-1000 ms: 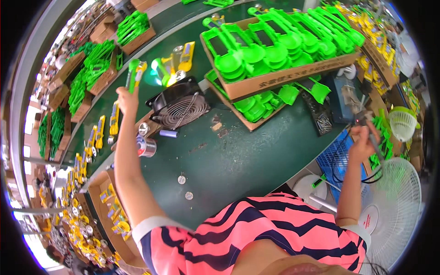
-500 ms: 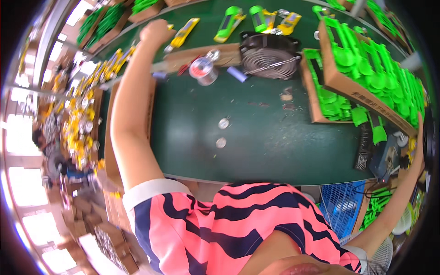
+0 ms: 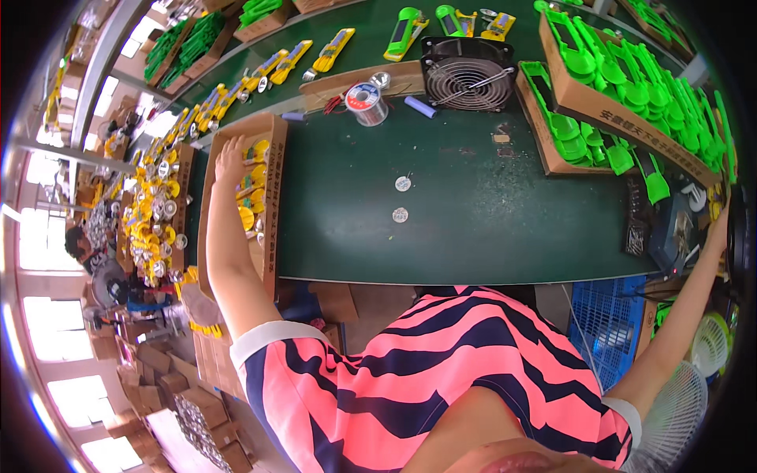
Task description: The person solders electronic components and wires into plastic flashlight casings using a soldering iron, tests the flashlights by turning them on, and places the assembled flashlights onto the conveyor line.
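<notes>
Left arm stretched straight out along the left end of the counter [image 3: 489, 229]. Left hand [image 3: 229, 154] lies palm down, fingers spread and apart, gripping nothing, inside a shallow cardboard tray [image 3: 272, 201] that sits at the counter's left edge. Fingertips near the tray's far end; yellow parts [image 3: 254, 183] lie in the tray just beside the hand, on its right.

Right arm reaches out wide to the counter's right end, elbow nearly straight. Right hand [image 3: 719, 229] sits at the very rim of the view, by a dark device [image 3: 661, 229] at the near right corner; whether its grip is closed or apart cannot be told.

Middle of the counter: two small round discs [image 3: 401, 199] lie on the green surface, well apart from both hands. Far edge: a black fan [image 3: 468, 76], a spool of wire [image 3: 367, 102] to its left. Far right corner: cardboard boxes of green plastic pieces [image 3: 631, 87].
</notes>
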Available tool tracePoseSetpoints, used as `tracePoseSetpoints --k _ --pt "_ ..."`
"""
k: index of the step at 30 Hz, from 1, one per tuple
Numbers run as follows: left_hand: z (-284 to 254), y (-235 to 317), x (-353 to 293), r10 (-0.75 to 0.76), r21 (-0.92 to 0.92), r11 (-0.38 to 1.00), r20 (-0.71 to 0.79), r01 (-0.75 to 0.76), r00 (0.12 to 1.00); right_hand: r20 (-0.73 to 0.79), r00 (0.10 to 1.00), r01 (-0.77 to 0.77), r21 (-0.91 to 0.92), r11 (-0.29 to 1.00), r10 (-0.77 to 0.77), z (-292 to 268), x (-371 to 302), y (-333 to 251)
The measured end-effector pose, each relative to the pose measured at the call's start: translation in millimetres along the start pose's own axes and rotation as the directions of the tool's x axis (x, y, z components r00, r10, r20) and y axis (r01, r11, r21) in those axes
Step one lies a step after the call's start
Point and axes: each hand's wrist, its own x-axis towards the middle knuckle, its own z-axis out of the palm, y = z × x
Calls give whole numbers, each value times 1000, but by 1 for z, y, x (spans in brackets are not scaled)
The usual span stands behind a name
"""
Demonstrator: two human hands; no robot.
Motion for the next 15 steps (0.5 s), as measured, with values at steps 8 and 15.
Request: tracePoseSetpoints --k 8,15 --pt "-19 16 12 -60 64 997 170 50 984 368 924 7 266 964 -108 -38 -238 -82" --pt "-160 54 1 -63 202 979 150 32 987 600 742 -39 483 875 -299 9 -286 -106"
